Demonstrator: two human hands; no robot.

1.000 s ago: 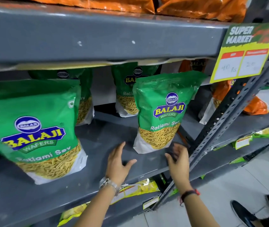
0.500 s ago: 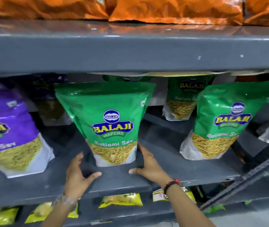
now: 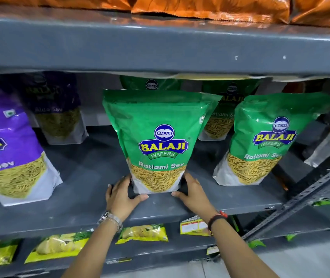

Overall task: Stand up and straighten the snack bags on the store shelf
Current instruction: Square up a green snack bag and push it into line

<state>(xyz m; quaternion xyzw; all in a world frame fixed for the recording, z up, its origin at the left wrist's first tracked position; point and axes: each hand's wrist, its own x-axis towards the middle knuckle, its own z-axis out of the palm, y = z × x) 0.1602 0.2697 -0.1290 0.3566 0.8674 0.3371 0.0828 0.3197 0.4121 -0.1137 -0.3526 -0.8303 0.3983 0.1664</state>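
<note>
Shelf [image 3: 230,201]: hands flanking green bag [image 3: 160,137]

Bare forearms — left hand [image 3: 120,197] wears a silver wristwatch [image 3: 110,218]; right hand [image 3: 195,194] a black-and-red band [image 3: 216,217]

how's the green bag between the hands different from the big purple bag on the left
The green bag reads Ratlami Sev and stands upright, facing front, with both hands at its base; the purple bag is a different sev, leans tilted, untouched and partly cut off by the frame. Both are Balaji pouches with a clear window.
</note>
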